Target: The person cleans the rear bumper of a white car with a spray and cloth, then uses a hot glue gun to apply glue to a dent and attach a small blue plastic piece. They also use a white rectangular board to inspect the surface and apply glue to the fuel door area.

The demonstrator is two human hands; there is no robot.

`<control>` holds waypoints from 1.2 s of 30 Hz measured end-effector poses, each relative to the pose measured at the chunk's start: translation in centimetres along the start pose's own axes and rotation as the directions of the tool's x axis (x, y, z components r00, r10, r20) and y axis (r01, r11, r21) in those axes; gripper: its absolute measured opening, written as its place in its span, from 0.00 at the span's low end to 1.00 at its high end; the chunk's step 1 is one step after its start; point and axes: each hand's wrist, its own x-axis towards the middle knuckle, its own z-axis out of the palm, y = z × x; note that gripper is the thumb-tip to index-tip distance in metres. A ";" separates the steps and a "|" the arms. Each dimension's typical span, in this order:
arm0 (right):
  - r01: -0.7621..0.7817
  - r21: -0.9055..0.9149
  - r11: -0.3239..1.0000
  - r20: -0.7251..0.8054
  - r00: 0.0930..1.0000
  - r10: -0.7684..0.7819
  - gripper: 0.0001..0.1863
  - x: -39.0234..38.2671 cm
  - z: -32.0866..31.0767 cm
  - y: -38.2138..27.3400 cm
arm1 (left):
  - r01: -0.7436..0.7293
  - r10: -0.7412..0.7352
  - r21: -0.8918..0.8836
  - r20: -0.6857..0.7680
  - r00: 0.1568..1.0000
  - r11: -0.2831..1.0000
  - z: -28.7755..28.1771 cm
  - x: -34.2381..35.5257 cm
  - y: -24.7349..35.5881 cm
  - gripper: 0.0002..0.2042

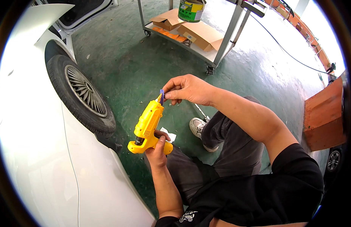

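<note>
My left hand (157, 153) is closed around the handle of a yellow hot glue gun (148, 120), whose nozzle tilts up and away from me. Between the thumb and fingers of my right hand (188, 89) is a small blue plastic tab (162, 98). The tab is right at the nozzle tip; whether the two touch I cannot tell. Both hands are above the floor, between my bent legs and the white car (43, 140) on my left.
The car's wheel (86, 90) stands at the left. Ahead is a metal cart (225, 39) on casters, bearing cardboard boxes (202, 34) and a green-yellow tin (190, 11). A white scrap (168, 135) and a metal rod (201, 111) are near my shoe. An orange block (323, 113) stands right.
</note>
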 end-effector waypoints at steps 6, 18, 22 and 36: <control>0.008 0.004 1.000 -0.023 1.000 -0.007 0.14 0.0 0.0 0.0 | 0.014 -0.014 -0.008 -0.015 1.000 1.000 0.1 0.0 0.2 0.16; 0.013 0.022 1.000 -0.053 0.998 -0.012 0.13 0.0 -0.2 -0.1 | 0.015 -0.015 0.017 -0.034 0.999 1.000 0.1 -0.1 0.2 0.15; 0.015 0.026 1.000 -0.060 0.998 -0.014 0.13 0.0 -0.3 0.0 | 0.020 -0.018 0.030 -0.047 0.999 0.999 0.1 -0.1 0.2 0.15; 0.012 0.030 0.999 -0.070 0.998 -0.010 0.13 0.0 -0.3 0.0 | -0.018 0.021 0.116 -0.023 1.000 0.993 0.6 -0.3 1.2 0.18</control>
